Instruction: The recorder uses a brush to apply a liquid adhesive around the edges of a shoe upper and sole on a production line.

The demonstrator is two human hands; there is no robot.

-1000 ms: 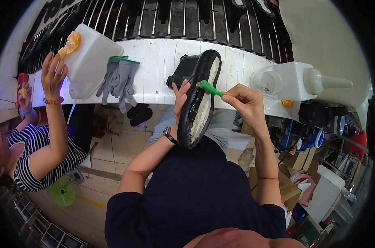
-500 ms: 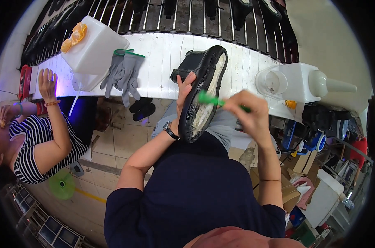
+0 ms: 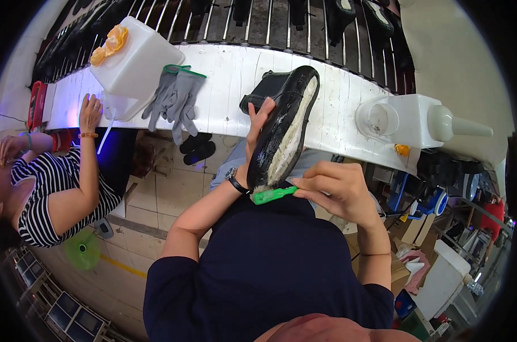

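A black shoe upper (image 3: 281, 122) is tilted on its side, its underside turned toward my right with a pale, rough strip down the middle and a wet-looking shine along the dark margin. My left hand (image 3: 257, 128) grips it from the left side, fingers showing against the upper. In my right hand (image 3: 341, 191) is the handle of a green brush (image 3: 273, 195), pinched between thumb and fingers. The brush's bristles touch the near end of the shoe's underside.
Grey gloves (image 3: 176, 97) and a white plastic container (image 3: 136, 60) topped with orange peel (image 3: 111, 44) are left on the white bench (image 3: 224, 74). A clear cup (image 3: 378, 118) and white jug (image 3: 424, 119) stand right. Behind runs a roller rack (image 3: 258, 25) with shoes. A person in stripes (image 3: 59, 196) sits left.
My right hand has drawn the brush from the middle of the shoe's underside down to its near end. The other person's raised hand has lowered to the bench edge.
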